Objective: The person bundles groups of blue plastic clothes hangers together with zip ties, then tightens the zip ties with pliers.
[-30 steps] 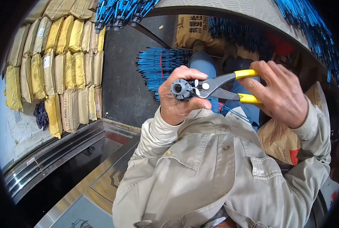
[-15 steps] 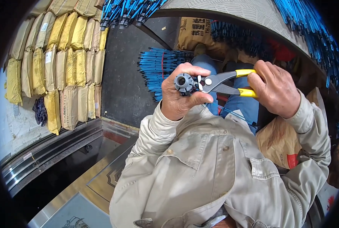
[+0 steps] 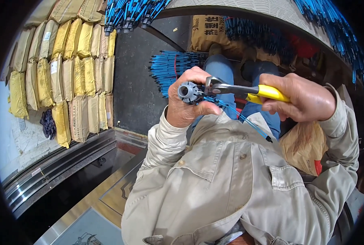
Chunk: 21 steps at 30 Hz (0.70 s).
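L hand (image 3: 181,109) wraps round grey slotted ring fitting (image 3: 192,94), up over the lap; R hand (image 3: 302,98), apart from L, clamps yellow-hdld pliers (image 3: 241,89). Plier head sits edge-on, right by fitting; can't tell if jaws bite. Main risk, prob.: twisted pliers slip & nip L index finger, or thin blue tubes (image 3: 253,125) get cut if caught btwn jaws.

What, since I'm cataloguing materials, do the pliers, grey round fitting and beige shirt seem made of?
Pliers: likely steel, from the dull metallic sheen; yellow handle sleeves look like plastic or rubber, smooth and evenly coloured. Grey fitting: probably moulded plastic, satin, from its regular slots. Beige shirt: matte woven cloth, perhaps cotton, given creases and stitched seams.
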Available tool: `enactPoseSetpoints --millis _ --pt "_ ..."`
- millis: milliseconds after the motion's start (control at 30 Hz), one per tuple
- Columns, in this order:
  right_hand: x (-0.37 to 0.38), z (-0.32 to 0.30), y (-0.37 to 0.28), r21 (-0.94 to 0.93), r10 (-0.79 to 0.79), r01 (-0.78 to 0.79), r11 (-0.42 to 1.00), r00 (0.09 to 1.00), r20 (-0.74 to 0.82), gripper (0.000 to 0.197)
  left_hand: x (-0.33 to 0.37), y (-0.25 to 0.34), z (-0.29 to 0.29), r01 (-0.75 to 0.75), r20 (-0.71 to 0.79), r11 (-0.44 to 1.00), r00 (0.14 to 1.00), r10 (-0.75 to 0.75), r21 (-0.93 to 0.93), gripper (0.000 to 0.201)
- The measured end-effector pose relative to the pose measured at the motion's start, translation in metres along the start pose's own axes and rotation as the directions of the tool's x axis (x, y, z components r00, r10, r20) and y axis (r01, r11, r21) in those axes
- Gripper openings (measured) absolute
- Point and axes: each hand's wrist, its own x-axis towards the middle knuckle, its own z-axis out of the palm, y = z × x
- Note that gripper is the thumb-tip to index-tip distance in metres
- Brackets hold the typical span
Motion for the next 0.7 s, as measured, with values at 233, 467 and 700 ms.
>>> enactPoseSetpoints --millis 233,467,700 --pt "0.030 0.056 0.064 -0.368 -0.422 0.298 0.881 0.845 -0.327 0.019 0.005 0.006 0.007 0.035 -0.079 0.999 0.996 -0.038 -0.041 0.052" --pt "0.058 0.068 0.080 -0.335 -0.572 0.464 0.820 0.686 -0.451 0.016 0.007 0.014 0.005 -0.010 -0.037 1.000 0.999 0.010 0.013 0.060" --pt "-0.010 -0.013 0.021 0.031 -0.150 0.151 0.988 0.988 -0.034 0.015 0.009 0.020 0.013 0.090 0.000 0.994 0.996 -0.090 -0.063 0.061"
